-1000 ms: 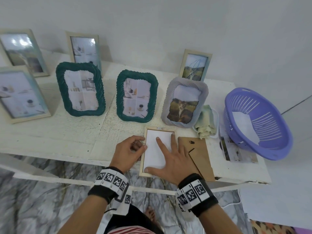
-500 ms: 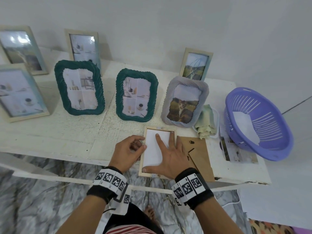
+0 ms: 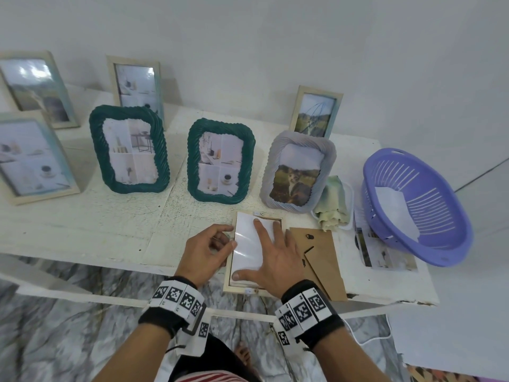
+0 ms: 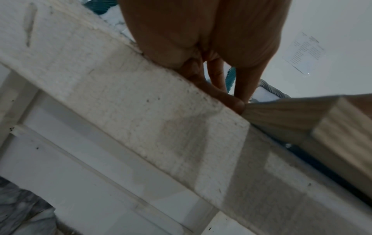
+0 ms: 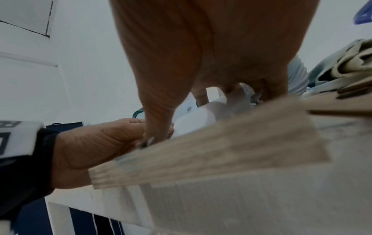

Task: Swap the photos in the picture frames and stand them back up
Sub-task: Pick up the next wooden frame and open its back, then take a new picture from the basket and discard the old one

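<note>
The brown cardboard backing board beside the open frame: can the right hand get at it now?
Probably yes. The brown cardboard backing board lies uncovered, right beside the right hand, with nothing between them.

White table [image 3: 82,224], paint speckled and cracked. Landmark: pale wood frame [image 3: 230,274] lying flat at the table's front edge, holding a glossy white sheet [image 3: 248,244].
- Right of it, touching: plain brown backing board [image 3: 322,260].
- Behind it: grey ribbed frame [image 3: 272,172], cat photo in browns and greens.
- Behind it, to the left: two dark green rope-patterned frames [image 3: 192,166] [image 3: 95,150], pastel collage photos.
- Right of the grey frame: pale green and cream cloth [image 3: 332,205].
- Far right: lilac slotted basket [image 3: 429,244], white paper inside.
- Both wrists: black bands [image 3: 162,321] with black-and-white square-code tags.
- Floor below: grey-veined marble [image 3: 55,340].
</note>
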The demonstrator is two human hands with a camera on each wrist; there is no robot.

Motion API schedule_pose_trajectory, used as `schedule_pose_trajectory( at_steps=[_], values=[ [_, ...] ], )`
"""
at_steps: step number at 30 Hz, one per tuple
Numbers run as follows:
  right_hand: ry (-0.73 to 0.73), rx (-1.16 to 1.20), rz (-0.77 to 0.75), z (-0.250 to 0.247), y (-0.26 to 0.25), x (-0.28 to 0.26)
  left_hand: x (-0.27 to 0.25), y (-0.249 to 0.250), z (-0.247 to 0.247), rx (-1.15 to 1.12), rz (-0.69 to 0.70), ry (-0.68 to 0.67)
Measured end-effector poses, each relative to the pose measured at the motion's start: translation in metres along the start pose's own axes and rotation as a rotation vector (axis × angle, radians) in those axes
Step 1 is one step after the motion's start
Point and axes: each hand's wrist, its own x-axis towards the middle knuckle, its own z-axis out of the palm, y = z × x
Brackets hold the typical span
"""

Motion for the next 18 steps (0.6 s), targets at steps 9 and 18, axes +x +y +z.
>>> schedule_pose_trajectory(
  at_steps=[9, 18],
  values=[
    [0.346, 0.127, -0.065, -0.007, 0.005, -0.005, -0.005, 0.007, 0.001, 0.087, 0.118, 0.054],
    [0.25, 0.583, -0.153, -0.03, 0.017, -0.032, -0.012, 0.051, 0.011, -0.142, 0.053, -0.022]
  ],
)
